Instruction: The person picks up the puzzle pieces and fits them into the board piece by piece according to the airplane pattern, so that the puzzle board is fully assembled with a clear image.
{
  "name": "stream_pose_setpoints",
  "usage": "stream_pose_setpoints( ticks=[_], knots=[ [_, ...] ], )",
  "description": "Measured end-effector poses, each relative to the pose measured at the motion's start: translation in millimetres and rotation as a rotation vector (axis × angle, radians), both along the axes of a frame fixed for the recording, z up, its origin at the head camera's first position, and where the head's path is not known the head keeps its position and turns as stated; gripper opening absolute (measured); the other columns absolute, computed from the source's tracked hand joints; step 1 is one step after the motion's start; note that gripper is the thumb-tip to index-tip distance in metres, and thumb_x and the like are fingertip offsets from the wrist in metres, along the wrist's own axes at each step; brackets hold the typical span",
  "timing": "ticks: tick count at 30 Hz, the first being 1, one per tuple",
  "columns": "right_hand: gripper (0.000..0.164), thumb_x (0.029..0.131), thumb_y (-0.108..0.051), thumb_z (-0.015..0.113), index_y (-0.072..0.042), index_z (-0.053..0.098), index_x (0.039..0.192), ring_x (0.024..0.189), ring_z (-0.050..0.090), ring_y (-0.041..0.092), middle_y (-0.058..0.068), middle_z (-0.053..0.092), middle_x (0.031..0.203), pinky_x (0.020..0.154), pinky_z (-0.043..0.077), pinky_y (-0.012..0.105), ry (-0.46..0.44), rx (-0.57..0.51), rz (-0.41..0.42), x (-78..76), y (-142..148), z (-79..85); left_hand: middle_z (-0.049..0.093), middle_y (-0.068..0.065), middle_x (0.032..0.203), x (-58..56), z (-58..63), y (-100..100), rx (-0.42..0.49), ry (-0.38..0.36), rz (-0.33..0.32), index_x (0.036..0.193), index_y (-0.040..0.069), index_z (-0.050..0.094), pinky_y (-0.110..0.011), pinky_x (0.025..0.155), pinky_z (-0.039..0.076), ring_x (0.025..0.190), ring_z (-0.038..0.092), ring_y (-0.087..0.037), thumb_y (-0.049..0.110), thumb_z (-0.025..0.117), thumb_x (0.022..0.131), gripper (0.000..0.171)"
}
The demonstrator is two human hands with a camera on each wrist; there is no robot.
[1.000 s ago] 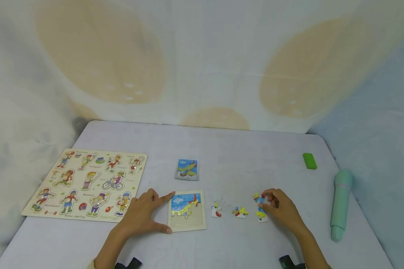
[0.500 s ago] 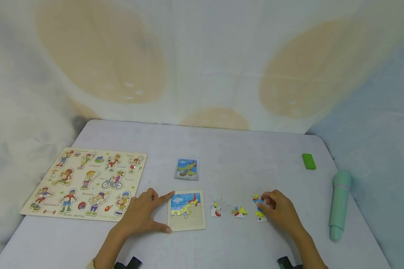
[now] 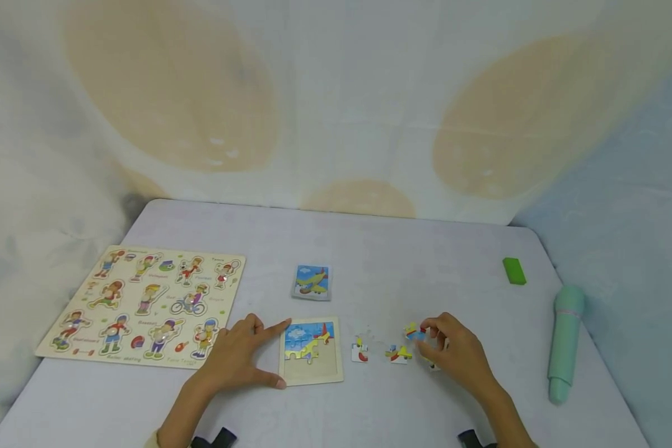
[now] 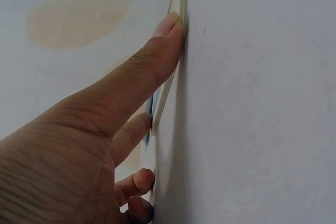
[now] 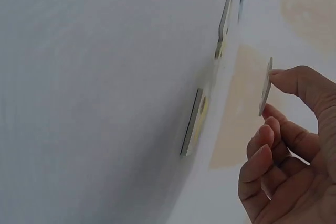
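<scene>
My left hand (image 3: 238,354) lies spread beside the wooden puzzle tray (image 3: 316,374), its index fingertip and thumb touching the tray's left-hand corners. Blue-sky and yellow plane pieces fill the tray's upper part; its lower right shows bare wood. My right hand (image 3: 458,350) pinches a blue and yellow puzzle piece (image 3: 412,331) between thumb and index finger. In the right wrist view this thin piece (image 5: 266,88) is held above the table. Another piece (image 5: 193,124) lies below it, mostly hidden by the hand in the head view. Two more, a red and white piece (image 3: 360,353) and a yellow one (image 3: 401,353), lie between tray and hand.
A picture card (image 3: 312,282) with a yellow plane lies behind the tray. On the left is a large board of sports figures (image 3: 140,305). A green block (image 3: 514,271) and a mint-green cylinder (image 3: 567,342) lie near the right edge of the table (image 3: 414,249).
My right hand has lifted the blue and yellow piece and moved it slightly left, away from the piece below it. My left hand and the tray have stayed in place.
</scene>
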State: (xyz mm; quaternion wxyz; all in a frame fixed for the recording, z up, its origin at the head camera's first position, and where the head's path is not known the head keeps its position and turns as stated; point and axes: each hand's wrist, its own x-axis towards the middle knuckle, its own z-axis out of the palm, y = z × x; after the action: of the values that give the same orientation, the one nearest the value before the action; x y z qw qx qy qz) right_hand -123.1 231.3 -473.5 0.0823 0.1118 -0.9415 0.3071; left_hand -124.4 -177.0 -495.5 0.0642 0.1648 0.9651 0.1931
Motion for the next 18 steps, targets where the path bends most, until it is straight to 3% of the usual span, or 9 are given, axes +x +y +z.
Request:
stream_pose_setpoints(
  ticks=[9,18],
  knots=[
    [0.031,0.068,-0.004,0.086,-0.014,0.07,0.092,0.065,0.048,0.003,-0.007,0.051,0.079,0.055,0.039,0.02,0.004,-0.072,0.072,3.7,-19.1,-0.4,0.035,0.008,0.093,0.1,2.2,1.3,0.006,-0.005,0.002,0.143,0.045,0.049,-0.033,0.069,0.025,0.082,0.034,-0.01,0.077,0.08,0.052,0.102],
    [0.032,0.07,-0.001,0.085,-0.012,0.07,0.096,0.067,0.05,0.006,-0.005,0.053,0.081,0.055,0.043,0.02,-0.003,-0.143,0.152,4.9,-31.5,-2.2,0.035,0.008,0.092,0.6,0.8,0.0,0.0,-0.006,0.005,0.143,0.044,0.05,-0.033,0.07,0.025,0.082,0.034,-0.011,0.073,0.083,0.051,0.102]
  ],
)
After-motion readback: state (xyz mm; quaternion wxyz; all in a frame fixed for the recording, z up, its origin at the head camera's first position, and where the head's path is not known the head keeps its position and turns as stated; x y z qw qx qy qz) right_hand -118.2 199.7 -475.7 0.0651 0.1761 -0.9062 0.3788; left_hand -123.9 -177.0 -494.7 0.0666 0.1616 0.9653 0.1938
